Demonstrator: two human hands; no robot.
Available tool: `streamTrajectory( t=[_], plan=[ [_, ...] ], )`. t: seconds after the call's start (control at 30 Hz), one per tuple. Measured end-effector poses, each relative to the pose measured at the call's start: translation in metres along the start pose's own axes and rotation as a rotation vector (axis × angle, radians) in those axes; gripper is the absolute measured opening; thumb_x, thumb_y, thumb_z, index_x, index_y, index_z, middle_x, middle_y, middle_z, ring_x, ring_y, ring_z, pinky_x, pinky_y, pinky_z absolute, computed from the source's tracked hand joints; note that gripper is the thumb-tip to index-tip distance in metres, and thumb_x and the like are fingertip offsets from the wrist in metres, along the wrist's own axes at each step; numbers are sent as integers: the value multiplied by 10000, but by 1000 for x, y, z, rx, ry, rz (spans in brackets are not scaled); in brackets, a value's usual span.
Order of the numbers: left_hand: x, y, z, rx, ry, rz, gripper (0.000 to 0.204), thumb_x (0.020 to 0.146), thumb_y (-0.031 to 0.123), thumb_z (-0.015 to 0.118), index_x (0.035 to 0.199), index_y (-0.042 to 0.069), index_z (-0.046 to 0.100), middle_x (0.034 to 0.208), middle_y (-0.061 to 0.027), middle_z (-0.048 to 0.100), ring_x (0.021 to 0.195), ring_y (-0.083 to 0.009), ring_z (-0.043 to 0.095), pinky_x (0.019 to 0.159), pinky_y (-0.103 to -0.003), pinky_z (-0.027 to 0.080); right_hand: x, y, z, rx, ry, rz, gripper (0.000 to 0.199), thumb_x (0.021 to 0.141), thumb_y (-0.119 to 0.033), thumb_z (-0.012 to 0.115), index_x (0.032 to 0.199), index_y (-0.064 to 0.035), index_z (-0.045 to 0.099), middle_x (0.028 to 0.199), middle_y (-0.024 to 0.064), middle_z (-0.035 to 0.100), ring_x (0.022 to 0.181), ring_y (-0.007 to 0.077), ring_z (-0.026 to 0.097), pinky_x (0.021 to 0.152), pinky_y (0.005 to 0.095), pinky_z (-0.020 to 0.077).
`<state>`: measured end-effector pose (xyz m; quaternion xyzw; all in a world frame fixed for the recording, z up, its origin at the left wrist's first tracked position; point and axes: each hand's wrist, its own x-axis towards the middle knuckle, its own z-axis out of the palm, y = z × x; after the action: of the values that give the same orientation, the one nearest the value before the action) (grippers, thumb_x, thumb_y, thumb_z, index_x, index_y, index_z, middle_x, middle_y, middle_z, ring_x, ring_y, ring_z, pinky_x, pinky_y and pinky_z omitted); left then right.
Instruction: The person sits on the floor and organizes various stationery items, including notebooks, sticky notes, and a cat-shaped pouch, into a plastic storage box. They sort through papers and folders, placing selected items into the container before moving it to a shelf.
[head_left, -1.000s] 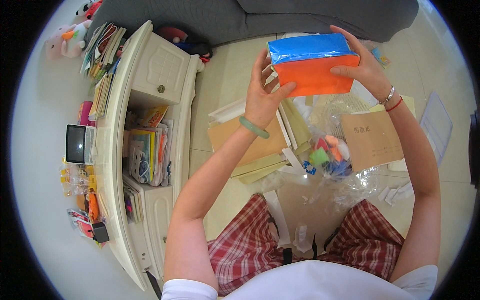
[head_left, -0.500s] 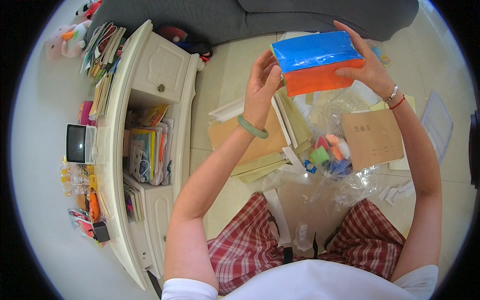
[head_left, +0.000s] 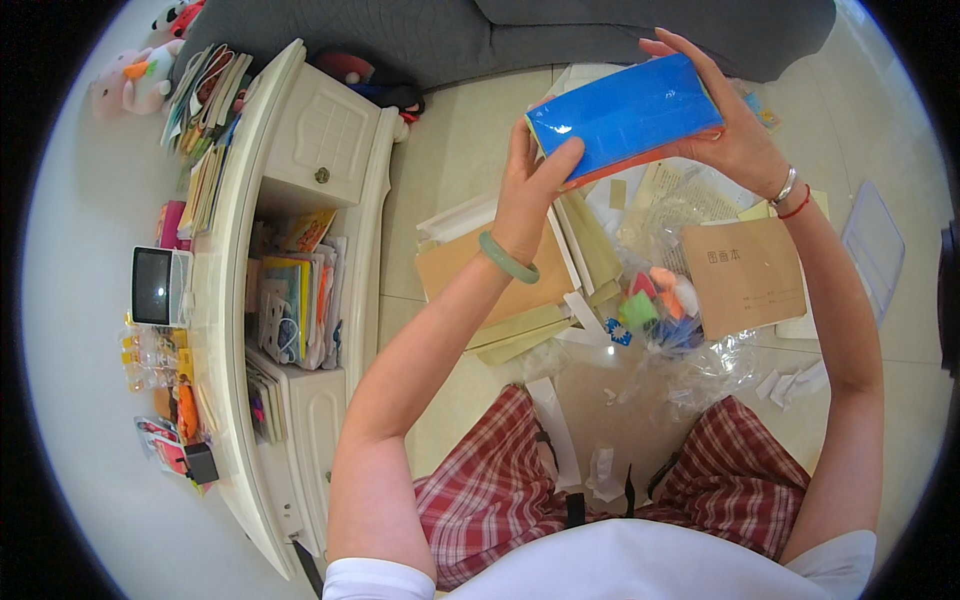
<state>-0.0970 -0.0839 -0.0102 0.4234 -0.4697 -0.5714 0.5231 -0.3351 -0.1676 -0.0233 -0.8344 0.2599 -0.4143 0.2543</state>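
The blue-and-orange box [head_left: 632,108] has tilted, blue face foremost. Left hand [head_left: 528,198], thumb on it, and right hand [head_left: 742,145] grip opposite ends.

Blue-and-orange box [head_left: 622,112]: one
Hands: two, the left hand [head_left: 526,198] and the right hand [head_left: 738,142]
Worn on the wrists: three, a green bangle [head_left: 508,258] on the left, a silver bangle [head_left: 785,186] and a red cord [head_left: 797,206] on the right
Brown notebook with printed cover [head_left: 745,285]: one
Coloured lumps [head_left: 638,312]: at least four, folds of clear plastic [head_left: 722,368] hiding the exact number
White cabinet [head_left: 330,140]: one
Small dark screen [head_left: 151,286]: one
Grey sofa [head_left: 640,45]: one
Plaid trouser legs [head_left: 480,480]: two
White sleeves [head_left: 380,580]: two
Plush toys [head_left: 150,88]: at least two
Upright books [head_left: 207,195]: many, too tightly packed to count
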Motion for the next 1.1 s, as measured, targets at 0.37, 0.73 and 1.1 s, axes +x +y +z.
streamTrajectory(
  t=[0.37,0.73,1.1],
  plan=[
    [0,-5,-3,532,0,432,849,731,167,754,1401,125,234,1341,-105,332,1192,-222,417,908,-366,458,-17,11,-14,645,-148,516,960,666,-469,766,1423,-163,262,1377,140,390,1226,277,436,967,396,430],
    [3,-7,-12,-3,31,12,875,813,360,660,1440,144,90,1399,-115,309,1255,-278,385,973,-470,383,-20,20,-23,447,10,287,876,658,-243,809,1392,-161,338,1361,86,436,1263,236,412,998,388,407],
    [3,-6,0,-102,73,-71,632,854,258,642,1333,94,264,1257,-81,470,1100,-228,543,867,-431,494,-13,11,-19,486,-98,226,912,679,-248,795,1421,-181,268,1412,111,362,1298,239,365,986,421,421]
  ],
)
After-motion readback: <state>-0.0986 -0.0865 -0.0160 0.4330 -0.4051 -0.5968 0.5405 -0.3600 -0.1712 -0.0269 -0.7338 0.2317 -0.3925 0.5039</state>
